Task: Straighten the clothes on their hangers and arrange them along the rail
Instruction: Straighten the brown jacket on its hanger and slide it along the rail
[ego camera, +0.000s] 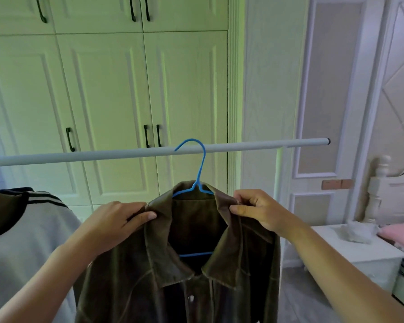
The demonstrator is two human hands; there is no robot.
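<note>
So, desk to operator: where is the jacket [184, 276]?

Operator: On my head feed, the brown jacket hangs on a blue hanger [202, 173], hook over the white rail [103, 155], nearer the rail's capped right end than the left edge of frame. Its front faces the camera, collar spread open. The hanger's lower bar shows through the neck opening.

Desk: And the hands?

Operator: Both are on the collar. The left hand [117, 220] grips the left collar wing near the shoulder, thumb flat on the front, fingers over the leather behind. The right hand [259, 210] pinches the right wing at its top fold, thumb in front, fingers curled. Both forearms reach up from the bottom corners.

Desk: Anything else by the rail?

Operator: A grey top [21, 241] with a dark neckband and black shoulder stripes shows below the rail at far left, just beside the jacket. I cannot tell whether they touch, and its hanger is out of view. Behind the rail stand pale wardrobe doors [103, 89] with black handles. To the right I see a white panelled door [331, 89], a white cabinet [359, 257] with a crumpled grey cloth [357, 231] on top, and a pink cushion [399, 231] at the frame's edge.
</note>
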